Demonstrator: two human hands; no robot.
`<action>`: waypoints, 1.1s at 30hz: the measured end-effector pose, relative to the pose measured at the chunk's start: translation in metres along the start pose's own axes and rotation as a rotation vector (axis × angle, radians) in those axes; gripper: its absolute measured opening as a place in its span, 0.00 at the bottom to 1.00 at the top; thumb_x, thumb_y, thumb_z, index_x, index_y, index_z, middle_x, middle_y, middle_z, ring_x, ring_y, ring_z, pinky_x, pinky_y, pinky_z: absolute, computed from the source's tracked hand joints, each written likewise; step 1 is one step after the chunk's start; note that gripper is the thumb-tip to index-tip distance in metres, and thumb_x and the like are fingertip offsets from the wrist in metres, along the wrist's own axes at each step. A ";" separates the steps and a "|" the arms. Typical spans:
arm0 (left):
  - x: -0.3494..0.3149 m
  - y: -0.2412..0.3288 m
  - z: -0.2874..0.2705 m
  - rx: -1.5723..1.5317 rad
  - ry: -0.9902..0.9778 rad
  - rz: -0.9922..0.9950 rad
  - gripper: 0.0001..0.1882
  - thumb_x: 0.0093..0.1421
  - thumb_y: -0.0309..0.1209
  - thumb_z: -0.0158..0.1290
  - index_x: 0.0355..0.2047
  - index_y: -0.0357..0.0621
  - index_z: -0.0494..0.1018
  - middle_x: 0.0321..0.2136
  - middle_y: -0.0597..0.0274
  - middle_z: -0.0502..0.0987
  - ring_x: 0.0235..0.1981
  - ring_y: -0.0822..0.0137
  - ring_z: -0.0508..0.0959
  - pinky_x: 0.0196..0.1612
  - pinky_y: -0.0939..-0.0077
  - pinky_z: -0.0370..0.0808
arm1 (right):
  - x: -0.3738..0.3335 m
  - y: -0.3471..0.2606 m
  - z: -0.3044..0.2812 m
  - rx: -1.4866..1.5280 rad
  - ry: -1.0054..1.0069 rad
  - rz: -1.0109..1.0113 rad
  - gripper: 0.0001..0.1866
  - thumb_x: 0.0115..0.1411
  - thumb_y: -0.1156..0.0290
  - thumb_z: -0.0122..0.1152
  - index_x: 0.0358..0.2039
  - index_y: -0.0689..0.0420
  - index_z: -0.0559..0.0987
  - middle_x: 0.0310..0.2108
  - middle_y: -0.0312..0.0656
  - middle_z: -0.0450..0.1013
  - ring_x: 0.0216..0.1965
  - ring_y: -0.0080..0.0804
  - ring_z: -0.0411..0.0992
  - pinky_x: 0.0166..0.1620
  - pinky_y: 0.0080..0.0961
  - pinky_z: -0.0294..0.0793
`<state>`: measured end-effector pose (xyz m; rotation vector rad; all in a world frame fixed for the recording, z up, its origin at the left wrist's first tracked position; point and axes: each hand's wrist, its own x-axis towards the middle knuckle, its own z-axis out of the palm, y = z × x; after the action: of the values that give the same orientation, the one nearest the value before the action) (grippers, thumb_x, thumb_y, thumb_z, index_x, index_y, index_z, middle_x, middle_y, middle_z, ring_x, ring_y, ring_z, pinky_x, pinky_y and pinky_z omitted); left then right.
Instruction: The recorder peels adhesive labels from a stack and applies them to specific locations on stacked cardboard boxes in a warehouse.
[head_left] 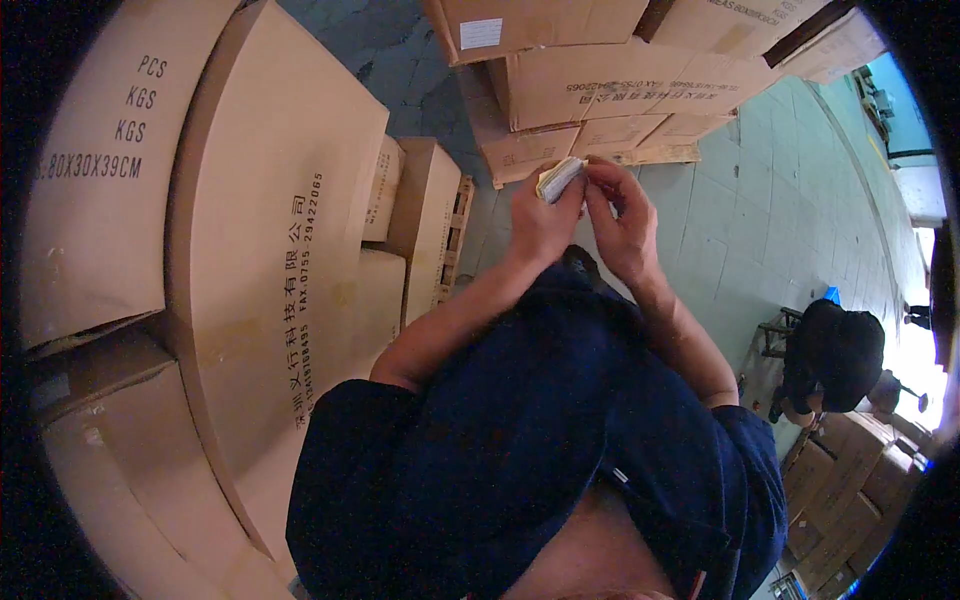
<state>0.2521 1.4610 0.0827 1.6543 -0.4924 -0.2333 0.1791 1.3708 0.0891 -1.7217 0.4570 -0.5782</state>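
In front of my chest, a small thick stack of paper slips (562, 181), white with yellowish edges, is gripped in my left hand (543, 225). The fingers of that hand wrap round the lower part of the stack. My right hand (625, 220) is closed beside it, with thumb and fingertips pinched at the stack's far right corner. Those fingertips hide what part of the slips lies between them. Both hands are raised above the floor, nearest to the far cartons but apart from them.
Tall cardboard cartons (270, 250) stand close along my left. More cartons (620, 85) are piled on a wooden pallet (655, 156) ahead. A person in dark clothes (835, 350) bends over at the right, near stacked boxes (840, 480). Grey tiled floor (745, 215) lies between.
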 end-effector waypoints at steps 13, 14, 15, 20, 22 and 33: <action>-0.002 -0.022 -0.009 -0.907 -0.272 -0.671 0.13 0.56 0.37 0.48 0.38 0.42 0.71 0.32 0.60 0.75 0.30 0.64 0.77 0.29 0.64 0.78 | 0.011 0.010 -0.015 -0.203 -0.229 -0.200 0.09 0.53 0.77 0.60 0.36 0.59 0.74 0.45 0.47 0.71 0.45 0.40 0.72 0.46 0.31 0.73; -0.001 -0.021 -0.009 -1.026 -0.257 -0.759 0.14 0.56 0.38 0.47 0.38 0.44 0.71 0.32 0.60 0.75 0.31 0.63 0.77 0.31 0.63 0.78 | 0.012 0.011 -0.014 -0.228 -0.207 -0.252 0.09 0.52 0.78 0.60 0.35 0.59 0.75 0.45 0.48 0.71 0.45 0.43 0.72 0.45 0.32 0.73; 0.000 -0.021 -0.008 -1.026 -0.256 -0.759 0.14 0.56 0.38 0.47 0.38 0.44 0.71 0.32 0.60 0.75 0.31 0.63 0.77 0.31 0.63 0.78 | 0.012 0.012 -0.013 -0.253 -0.184 -0.303 0.09 0.51 0.78 0.61 0.34 0.59 0.75 0.45 0.49 0.71 0.45 0.47 0.72 0.44 0.34 0.74; 0.001 -0.034 -0.009 -1.150 -0.320 -0.854 0.14 0.55 0.38 0.48 0.39 0.46 0.73 0.35 0.61 0.77 0.35 0.60 0.78 0.41 0.63 0.75 | 0.010 0.013 -0.015 -0.398 -0.177 -0.537 0.10 0.50 0.81 0.60 0.34 0.59 0.74 0.46 0.49 0.70 0.44 0.47 0.71 0.43 0.35 0.74; 0.001 -0.045 -0.010 -1.137 -0.343 -0.887 0.14 0.55 0.38 0.48 0.38 0.46 0.73 0.34 0.61 0.77 0.35 0.59 0.78 0.40 0.62 0.75 | 0.010 0.012 -0.018 -0.431 -0.178 -0.596 0.10 0.50 0.83 0.59 0.33 0.59 0.74 0.46 0.49 0.70 0.43 0.45 0.71 0.43 0.35 0.73; -0.010 -0.108 -0.009 -0.683 -0.489 -0.725 0.13 0.50 0.31 0.53 0.36 0.42 0.73 0.31 0.60 0.75 0.35 0.62 0.76 0.36 0.65 0.75 | 0.001 0.013 -0.040 -0.537 -0.401 -0.694 0.13 0.44 0.81 0.62 0.32 0.58 0.72 0.45 0.49 0.68 0.45 0.48 0.69 0.42 0.37 0.74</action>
<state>0.2674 1.4820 -0.0235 1.0239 -0.1116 -1.2212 0.1564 1.3364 0.0835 -2.4622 -0.3290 -0.5993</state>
